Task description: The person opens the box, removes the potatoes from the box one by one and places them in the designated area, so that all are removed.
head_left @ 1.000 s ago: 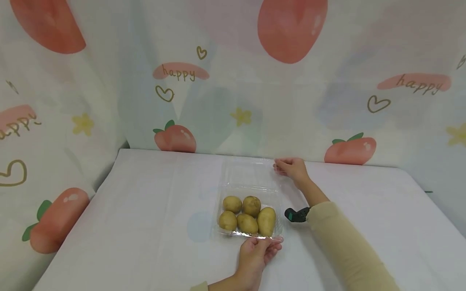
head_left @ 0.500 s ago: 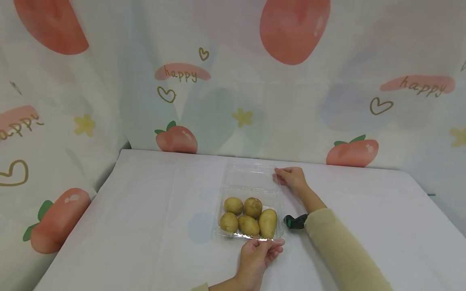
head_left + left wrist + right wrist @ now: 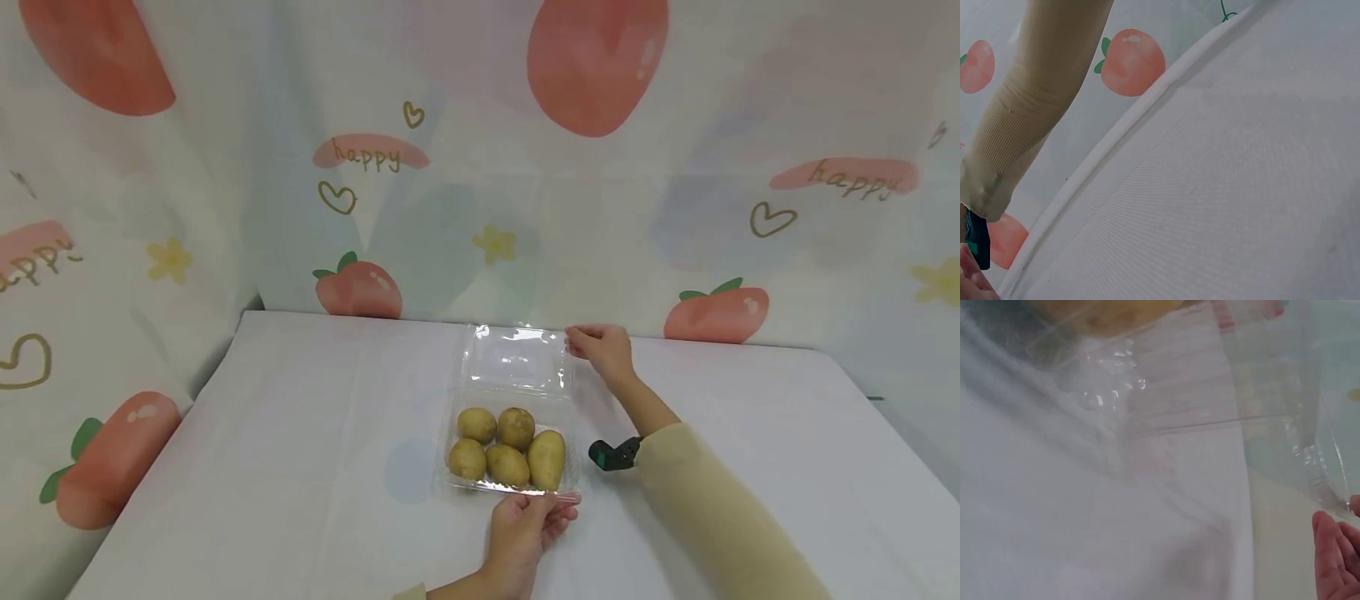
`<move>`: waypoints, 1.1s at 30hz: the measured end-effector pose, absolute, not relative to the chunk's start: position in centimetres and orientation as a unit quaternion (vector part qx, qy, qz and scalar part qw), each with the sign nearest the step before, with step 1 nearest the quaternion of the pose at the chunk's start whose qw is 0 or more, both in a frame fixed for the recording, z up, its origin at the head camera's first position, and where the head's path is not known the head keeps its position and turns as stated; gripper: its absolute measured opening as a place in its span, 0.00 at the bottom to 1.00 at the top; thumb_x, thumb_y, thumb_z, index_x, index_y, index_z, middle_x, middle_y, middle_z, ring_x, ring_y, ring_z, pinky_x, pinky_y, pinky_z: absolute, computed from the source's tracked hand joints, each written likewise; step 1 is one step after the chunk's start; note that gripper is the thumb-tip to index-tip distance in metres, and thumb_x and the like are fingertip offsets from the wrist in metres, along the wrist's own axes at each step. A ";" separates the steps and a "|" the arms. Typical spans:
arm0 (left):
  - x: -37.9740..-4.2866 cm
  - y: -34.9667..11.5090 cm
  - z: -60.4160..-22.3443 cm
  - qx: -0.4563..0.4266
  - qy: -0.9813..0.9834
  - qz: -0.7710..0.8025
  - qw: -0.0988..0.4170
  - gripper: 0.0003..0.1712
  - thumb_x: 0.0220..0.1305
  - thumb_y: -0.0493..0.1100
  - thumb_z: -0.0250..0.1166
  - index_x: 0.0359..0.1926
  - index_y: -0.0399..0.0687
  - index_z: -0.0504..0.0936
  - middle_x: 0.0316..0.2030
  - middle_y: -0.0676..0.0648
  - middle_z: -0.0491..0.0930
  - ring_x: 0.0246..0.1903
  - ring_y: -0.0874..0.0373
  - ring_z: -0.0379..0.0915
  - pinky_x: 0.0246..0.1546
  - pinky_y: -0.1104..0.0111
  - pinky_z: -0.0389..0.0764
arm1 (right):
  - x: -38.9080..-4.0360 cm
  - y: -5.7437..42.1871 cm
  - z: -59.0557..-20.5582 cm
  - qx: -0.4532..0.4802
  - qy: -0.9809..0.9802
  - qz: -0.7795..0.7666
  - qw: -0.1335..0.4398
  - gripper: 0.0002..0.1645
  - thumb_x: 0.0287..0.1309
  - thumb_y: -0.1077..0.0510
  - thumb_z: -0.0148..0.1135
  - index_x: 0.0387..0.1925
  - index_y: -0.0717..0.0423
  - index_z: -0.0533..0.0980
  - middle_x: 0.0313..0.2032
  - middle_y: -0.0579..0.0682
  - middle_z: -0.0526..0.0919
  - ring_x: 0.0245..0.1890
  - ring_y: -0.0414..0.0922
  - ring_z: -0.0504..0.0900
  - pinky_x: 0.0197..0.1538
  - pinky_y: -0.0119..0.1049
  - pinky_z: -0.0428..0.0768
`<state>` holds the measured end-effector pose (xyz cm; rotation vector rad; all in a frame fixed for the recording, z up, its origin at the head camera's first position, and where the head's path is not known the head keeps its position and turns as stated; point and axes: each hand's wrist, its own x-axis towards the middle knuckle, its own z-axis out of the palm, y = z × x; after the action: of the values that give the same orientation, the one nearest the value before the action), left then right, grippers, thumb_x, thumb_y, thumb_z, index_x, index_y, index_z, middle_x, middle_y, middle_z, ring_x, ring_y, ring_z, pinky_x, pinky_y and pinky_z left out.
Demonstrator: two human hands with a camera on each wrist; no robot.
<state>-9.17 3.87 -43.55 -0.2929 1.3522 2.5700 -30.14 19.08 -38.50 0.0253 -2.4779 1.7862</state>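
A clear plastic clamshell box [image 3: 573, 450] rests on the table, its hinged lid [image 3: 517, 358] raised at the back. Several potatoes [image 3: 507, 465] lie inside in two rows. At the lid's far right corner, my right hand [image 3: 606, 354] pinches the edge between thumb and fingers. My left hand [image 3: 517, 533] pinches the box's front rim near its right end. In the right wrist view, fingertips [image 3: 1329, 550] meet the lid's corner, and part of a potato [image 3: 1110, 312] shows through plastic. Only some fingers [image 3: 972, 275] enter the left wrist view.
White cloth covers the table [image 3: 300, 467]. Behind it hangs a fruit-patterned curtain [image 3: 420, 233], close to the raised lid. A small dark device [image 3: 613, 455] sits at my right wrist, beside the box.
The lid and my right hand dipped slightly half a second ago and are now higher again, with brighter glints on the lid. My left hand keeps its place at the front rim.
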 end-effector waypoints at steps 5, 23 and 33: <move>-9.3 3.8 -43.7 -0.108 0.463 0.873 0.114 0.06 0.58 0.34 0.56 0.32 0.33 0.76 0.35 0.38 0.82 0.29 0.59 0.79 0.34 0.73 0.79 | -28.7 18.7 -36.2 0.038 -0.861 0.484 0.152 0.22 0.57 0.54 0.61 0.44 0.71 0.77 0.37 0.63 0.82 0.33 0.49 0.83 0.32 0.22 0.77; -9.1 3.6 -43.5 -0.096 0.461 0.875 0.116 0.10 0.58 0.35 0.56 0.36 0.30 0.77 0.34 0.39 0.82 0.28 0.60 0.79 0.32 0.75 0.78 | -21.4 16.9 -34.9 0.250 -0.867 0.416 0.112 0.20 0.50 0.65 0.66 0.46 0.70 0.76 0.37 0.60 0.82 0.35 0.49 0.82 0.40 0.40 0.80; -8.7 3.4 -42.9 -0.108 0.451 0.879 0.109 0.08 0.57 0.36 0.60 0.35 0.33 0.75 0.32 0.40 0.82 0.29 0.60 0.79 0.33 0.74 0.78 | -20.0 16.4 -36.2 0.305 -0.862 0.399 0.075 0.16 0.50 0.66 0.66 0.42 0.69 0.77 0.38 0.58 0.82 0.35 0.47 0.81 0.40 0.40 0.80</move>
<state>-8.69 3.39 -42.92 -0.3171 1.3246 2.5859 -19.99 16.37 -36.22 0.9136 -2.5852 1.1959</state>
